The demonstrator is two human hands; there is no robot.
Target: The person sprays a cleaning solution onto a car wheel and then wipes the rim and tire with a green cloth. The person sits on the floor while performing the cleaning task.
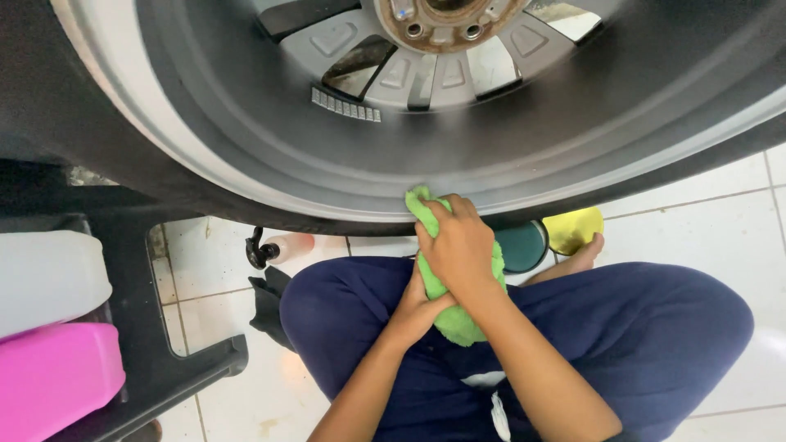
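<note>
My right hand [460, 250] is closed over a green microfibre cloth [452, 315], pressing its top end against the lower rim of the alloy wheel [344, 176] just above. My left hand [416, 309] grips the same cloth from beneath, fingers curled into it, over my lap. Just right of my hands, under the tyre, lie a dark green pad [524, 245] and a yellow pad [573, 229]. To the left a spray bottle [278, 245] lies on the tiled floor [696, 205].
</note>
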